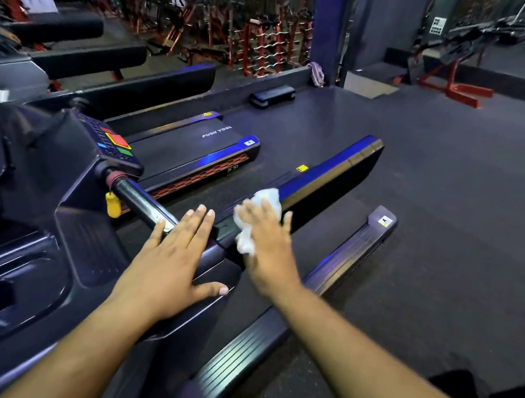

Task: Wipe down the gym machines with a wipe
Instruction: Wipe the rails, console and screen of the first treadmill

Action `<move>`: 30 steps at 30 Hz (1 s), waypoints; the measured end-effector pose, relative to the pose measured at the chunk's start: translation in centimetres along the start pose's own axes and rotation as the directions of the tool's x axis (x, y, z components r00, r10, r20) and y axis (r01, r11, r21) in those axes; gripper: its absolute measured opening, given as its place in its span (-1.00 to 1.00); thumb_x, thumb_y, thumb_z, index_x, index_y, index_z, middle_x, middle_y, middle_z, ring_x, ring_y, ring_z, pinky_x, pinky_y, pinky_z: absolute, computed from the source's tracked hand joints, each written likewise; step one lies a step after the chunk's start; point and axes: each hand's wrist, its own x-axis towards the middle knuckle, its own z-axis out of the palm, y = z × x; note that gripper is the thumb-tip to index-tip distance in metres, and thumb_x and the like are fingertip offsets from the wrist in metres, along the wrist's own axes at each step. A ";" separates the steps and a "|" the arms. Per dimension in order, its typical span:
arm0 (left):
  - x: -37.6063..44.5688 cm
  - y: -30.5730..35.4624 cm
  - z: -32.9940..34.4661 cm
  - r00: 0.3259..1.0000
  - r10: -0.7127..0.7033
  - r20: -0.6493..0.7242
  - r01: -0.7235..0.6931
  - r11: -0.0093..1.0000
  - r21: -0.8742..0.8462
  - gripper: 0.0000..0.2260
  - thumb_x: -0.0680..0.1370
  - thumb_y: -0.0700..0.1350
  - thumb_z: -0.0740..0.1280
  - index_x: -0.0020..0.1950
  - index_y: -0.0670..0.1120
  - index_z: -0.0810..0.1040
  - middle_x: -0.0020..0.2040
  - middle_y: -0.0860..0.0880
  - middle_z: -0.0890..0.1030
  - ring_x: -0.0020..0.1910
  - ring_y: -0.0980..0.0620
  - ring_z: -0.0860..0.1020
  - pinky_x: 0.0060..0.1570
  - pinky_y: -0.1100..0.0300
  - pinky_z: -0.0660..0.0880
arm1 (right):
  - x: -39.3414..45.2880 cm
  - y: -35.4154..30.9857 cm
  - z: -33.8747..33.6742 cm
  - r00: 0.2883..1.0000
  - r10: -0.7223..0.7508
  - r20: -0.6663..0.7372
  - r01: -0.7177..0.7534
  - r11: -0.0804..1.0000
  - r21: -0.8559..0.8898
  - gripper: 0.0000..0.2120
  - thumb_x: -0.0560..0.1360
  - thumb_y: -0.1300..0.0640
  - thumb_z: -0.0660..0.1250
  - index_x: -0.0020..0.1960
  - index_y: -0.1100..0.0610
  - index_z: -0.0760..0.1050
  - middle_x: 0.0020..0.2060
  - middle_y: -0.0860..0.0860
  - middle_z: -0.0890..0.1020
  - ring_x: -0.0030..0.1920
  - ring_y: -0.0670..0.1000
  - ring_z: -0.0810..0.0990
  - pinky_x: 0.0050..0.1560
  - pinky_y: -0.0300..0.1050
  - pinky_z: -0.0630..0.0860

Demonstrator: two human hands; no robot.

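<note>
**Wipe on the treadmill handrail**

At the near end of the treadmill (49, 237), both hands are on the machine. Left hand (173, 260) lies flat, fingers straight and together, on the dark arm beside the metal handlebar (143, 205), thumb spread toward the arm's right edge. Right hand (267, 249) presses a crumpled white wipe (264, 202) against the side of the handrail, fingers straight over it, the wipe bunched under palm and fingertips. The wipe's long axis runs up and away, along the rail toward its far blue-lit end. Beyond the arm's right edge: the belt (332, 241), then wide open floor (455, 191). A second treadmill (208, 145) sits left, the console (115, 142) near the left hand.
</note>
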 end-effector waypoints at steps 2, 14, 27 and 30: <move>0.1 0.0 -0.2 1.000 0.005 0.016 -0.005 1.000 -0.010 0.11 0.39 0.54 0.17 0.63 0.00 -0.35 0.62 0.07 -0.33 0.61 0.10 -0.26 0.60 -0.07 -0.17 | -2.5 -1.6 1.7 0.993 -0.118 0.005 0.118 0.992 0.047 -0.36 0.59 -0.10 0.19 0.60 0.09 0.20 0.61 -0.01 0.20 0.63 0.09 0.01 0.56 0.25 -0.22; 2.6 2.0 -0.5 0.995 0.088 0.046 -0.089 0.996 0.016 0.08 0.36 0.59 0.04 0.66 0.00 -0.26 0.66 0.02 -0.24 0.63 0.06 -0.20 0.57 -0.15 -0.19 | -9.2 9.1 1.2 0.940 0.052 0.337 -0.019 0.995 -0.102 -0.13 0.34 0.21 0.18 0.64 -0.03 0.07 0.62 -0.06 0.12 0.62 -0.06 -0.01 0.59 0.08 -0.07; 20.7 24.4 10.5 0.942 0.276 0.193 -0.001 0.575 -0.818 -0.42 0.56 0.08 0.45 0.53 0.09 0.34 0.40 0.19 0.45 0.35 0.29 0.45 0.34 0.31 0.37 | -4.9 21.3 -18.3 0.666 0.653 0.360 -0.678 0.331 0.656 -0.67 0.56 0.02 0.43 0.07 0.31 0.57 -0.03 0.17 0.70 -0.06 0.03 0.63 0.06 -0.02 0.53; 26.1 28.3 12.7 0.919 0.267 0.289 0.164 0.406 -0.899 -0.77 0.57 -0.10 0.45 0.21 0.07 0.60 0.09 0.04 0.72 0.08 0.10 0.68 0.08 0.21 0.60 | -4.0 24.4 -22.2 0.681 0.616 0.396 -0.669 0.305 0.678 -0.93 0.57 0.23 0.41 0.00 0.18 0.53 -0.10 0.17 0.64 -0.06 0.09 0.61 0.05 0.01 0.52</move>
